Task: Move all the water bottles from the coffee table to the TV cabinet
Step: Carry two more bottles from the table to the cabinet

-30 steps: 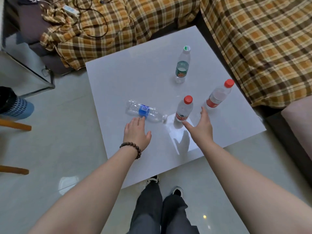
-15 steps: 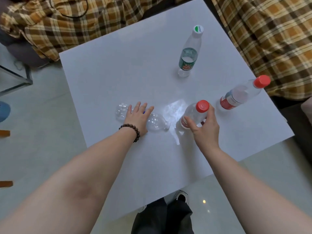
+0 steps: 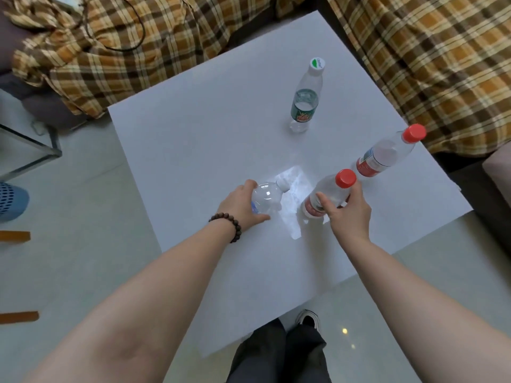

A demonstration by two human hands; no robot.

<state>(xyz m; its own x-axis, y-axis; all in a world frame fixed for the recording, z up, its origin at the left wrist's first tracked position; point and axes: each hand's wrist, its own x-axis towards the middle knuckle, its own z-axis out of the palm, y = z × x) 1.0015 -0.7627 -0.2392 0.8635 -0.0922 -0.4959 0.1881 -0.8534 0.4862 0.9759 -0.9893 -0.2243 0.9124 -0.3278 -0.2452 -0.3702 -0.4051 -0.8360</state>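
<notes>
On the white coffee table [image 3: 210,150], my left hand [image 3: 243,207] grips a clear blue-labelled bottle [image 3: 266,196], which is tilted with its white cap pointing up and right. My right hand [image 3: 347,212] is wrapped around a red-capped, red-labelled bottle [image 3: 331,189] standing near the table's middle right. A second red-capped bottle [image 3: 387,153] stands free by the right edge. A green-labelled bottle with a white and green cap [image 3: 305,100] stands further back. The TV cabinet is not in view.
Plaid-covered sofas [image 3: 431,62] border the table at the back and right. A glass-topped side table [image 3: 27,150] stands at the left. A cable lies on the plaid cover [image 3: 91,45] at the back left. My legs and shoes [image 3: 279,352] are at the table's near edge.
My left hand has closed on the lying clear bottle and tipped it up off the table. My right hand has tightened around the near red-capped bottle.
</notes>
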